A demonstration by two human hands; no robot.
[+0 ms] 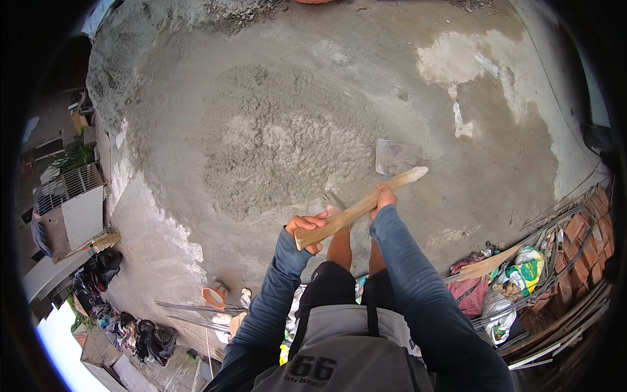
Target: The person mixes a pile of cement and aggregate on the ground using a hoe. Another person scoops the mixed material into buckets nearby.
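Note:
Both my hands grip the wooden handle [349,217] of a hoe, held slantwise in front of my legs. My left hand [308,228] wraps round the handle close to its lower-left end. Farther along, my right hand [384,198] is closed round it. Just past the handle's far end, the hoe's flat grey blade [397,155] rests on the wet ground at the right edge of a spread of wet concrete mix [281,137]. The mix looks lumpy and grey, and smears thinly outward around the heap.
Gravel [241,14] lies at the far edge. An orange bucket [213,297] and thin metal rods [189,306] are near my left leg. To the right are sacks [526,268], cables and stacked roof tiles [581,235]. Beyond the slab's left edge stand neighbouring buildings [81,215].

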